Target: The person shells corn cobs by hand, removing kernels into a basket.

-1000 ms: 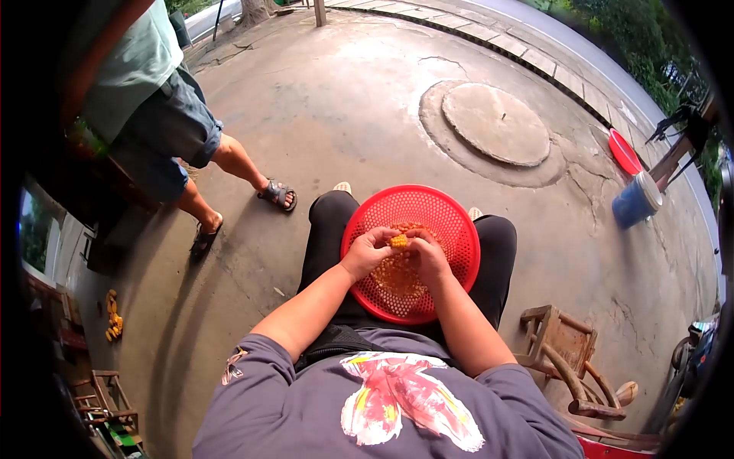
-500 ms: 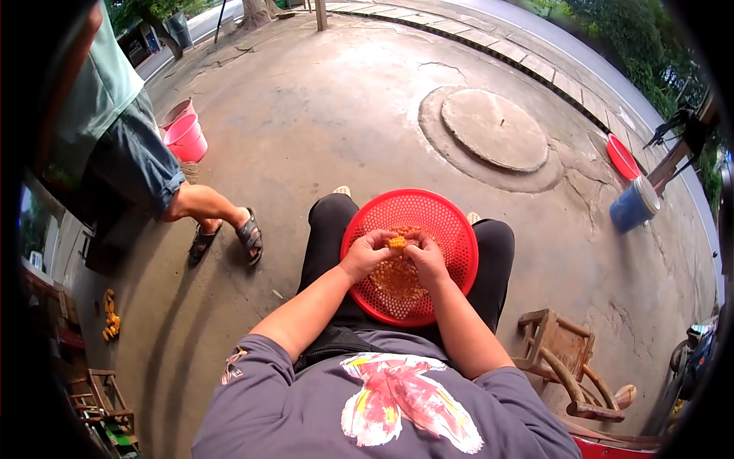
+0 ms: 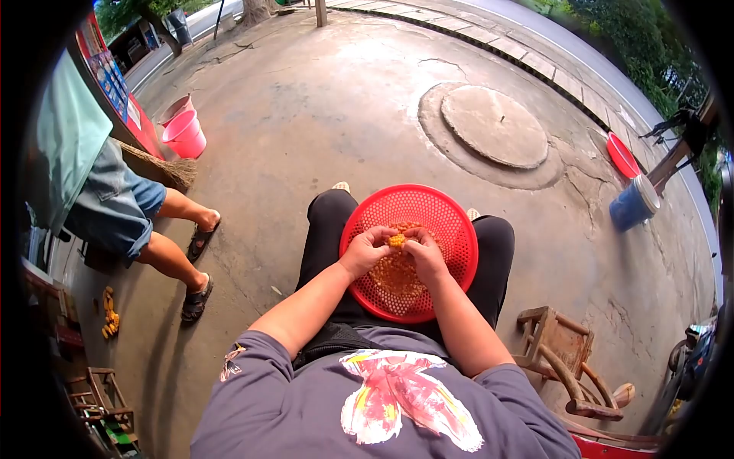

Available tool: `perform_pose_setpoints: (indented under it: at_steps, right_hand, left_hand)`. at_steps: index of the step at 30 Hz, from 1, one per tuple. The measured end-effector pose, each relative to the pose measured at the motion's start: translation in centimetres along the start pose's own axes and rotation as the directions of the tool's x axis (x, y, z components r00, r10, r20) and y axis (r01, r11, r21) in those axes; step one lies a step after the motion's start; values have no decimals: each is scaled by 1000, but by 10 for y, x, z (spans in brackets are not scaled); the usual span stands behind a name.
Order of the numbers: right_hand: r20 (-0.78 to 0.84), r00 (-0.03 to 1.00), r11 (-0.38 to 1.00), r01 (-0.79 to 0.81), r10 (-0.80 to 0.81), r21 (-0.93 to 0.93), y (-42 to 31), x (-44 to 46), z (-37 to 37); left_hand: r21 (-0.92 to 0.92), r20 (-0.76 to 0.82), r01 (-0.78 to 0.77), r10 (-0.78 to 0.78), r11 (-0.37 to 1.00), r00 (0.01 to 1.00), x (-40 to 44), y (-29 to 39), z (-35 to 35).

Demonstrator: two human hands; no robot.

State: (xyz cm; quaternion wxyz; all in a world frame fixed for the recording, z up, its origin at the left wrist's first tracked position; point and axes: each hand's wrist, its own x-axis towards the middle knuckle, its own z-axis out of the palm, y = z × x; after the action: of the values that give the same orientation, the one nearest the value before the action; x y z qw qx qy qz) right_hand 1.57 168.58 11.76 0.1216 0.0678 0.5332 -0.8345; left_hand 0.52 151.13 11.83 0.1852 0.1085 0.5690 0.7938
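Note:
A piece of yellow corn cob (image 3: 397, 240) is held between both hands above a red plastic basket (image 3: 457, 213) that rests on my lap. My left hand (image 3: 365, 251) grips the cob from the left with its fingertips. From the right, my right hand (image 3: 424, 254) pinches it, the thumb against the kernels. Loose corn kernels (image 3: 397, 279) cover the bottom of the basket beneath my hands. The fingers hide part of the cob.
Another person (image 3: 126, 191) stands at the left, near pink buckets (image 3: 184, 135) and a broom (image 3: 172, 170). Corn cobs (image 3: 111, 314) lie on the ground. To the right are a wooden chair (image 3: 554, 340), a blue bucket (image 3: 634, 205) and a red basin (image 3: 622, 156).
At the left, the other person has stepped farther left and nearer, uncovering the broom and a red panel. My hands stay over the basket on the corn cob, barely shifted.

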Motion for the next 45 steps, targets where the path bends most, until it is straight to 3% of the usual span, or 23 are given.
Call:
perform_pose_setpoints:
  at_steps: [6, 8, 15, 18, 19, 20, 21, 22, 23, 25, 26, 27, 29, 31, 32, 33, 35, 37, 38, 39, 41, 43, 45]
  right_hand:
    - [27, 999, 998, -22, 21, 62, -3, -2, 0]
    - [12, 995, 978, -100, 100, 184, -8, -2, 1]
    - [-1, 998, 993, -62, 62, 102, -2, 0, -1]
    - [25, 999, 1000, -25, 26, -13, -14, -8, 4]
    - [10, 992, 954, 125, -127, -271, -18, -10, 6]
    - [36, 960, 822, 256, -277, -508, -23, -13, 7]
    - [41, 961, 822, 256, -274, -509, -36, -17, 7]
    - [123, 834, 517, 441, -537, -734, -56, -22, 5]
    - [279, 644, 121, 503, -712, -856, -74, -29, 2]
    - [274, 549, -85, 344, -790, -935, -109, -42, -5]
    - [284, 525, -156, 274, -803, -949, -118, -42, -12]
    - [280, 524, -156, 269, -804, -950, -116, -39, -27]
    - [170, 786, -31, 190, -595, -981, -107, -25, -57]
    - [61, 870, 53, 100, -490, -994, -109, -20, -55]
    - [95, 836, 72, 159, -540, -985, -109, -16, -56]
    - [147, 813, 80, 231, -563, -970, -106, -9, -65]
    - [45, 867, 201, 166, -497, -965, -112, -6, -64]
    - [-42, 905, 378, 134, -424, -916, -118, 14, -78]
    - [-4, 888, 369, 188, -461, -910, -113, 33, -98]
    - [-55, 895, 453, 170, -442, -875, -130, 26, -79]
    - [-55, 920, 479, 150, -388, -865, -139, 54, -94]
    - [-50, 938, 473, 126, -343, -872, -144, 79, -103]
    - [-49, 950, 472, 107, -308, -875, -133, 96, -96]
  left_hand:
    - [21, 2, -2, 2, 1000, 1000, -2, 4, 2]
    - [39, 0, 2, -2, 999, 1000, -1, 5, 1]
    - [75, 17, -1, -1, 997, 1000, 1, -2, -1]
    - [18, 5, -17, 17, 1000, 1000, 1, 4, 1]
    - [17, 1, -20, 20, 1000, 1000, 0, 7, 2]
    - [40, -23, -7, 8, 999, 1000, -1, 10, 3]
    - [62, -50, 7, -4, 998, 999, -1, 12, 2]
    - [16, -42, 27, -26, 1000, 999, -1, 11, 0]
    - [11, -48, 31, -30, 999, 998, -2, 10, -1]
    - [184, 20, 71, -76, 980, 997, 0, 10, -1]
    - [260, 50, 14, -28, 966, 998, 2, 9, -2]
    - [260, 55, 14, -30, 965, 998, 3, 10, 1]
    - [204, 13, -52, 50, 978, 999, 3, 21, 5]
    - [253, -35, -170, 184, 952, 982, 3, 18, 3]
    - [484, 13, -308, 346, 819, 938, -1, 32, 4]
    - [540, 51, -422, 473, 728, 880, 0, 37, 0]
    - [708, 59, -484, 641, 514, 766, -16, 93, 7]
    - [755, -57, -432, 707, 492, 705, -14, 135, -7]
    - [794, -87, -420, 767, 438, 636, -10, 145, -22]
    - [840, -127, -354, 783, 411, 609, -8, 157, -36]
    - [888, -162, -219, 720, 405, 675, -4, 166, -68]
    - [936, -193, -18, 554, 352, 809, -13, 151, -95]
    - [953, -198, 157, 139, 259, 970, -26, 108, -130]
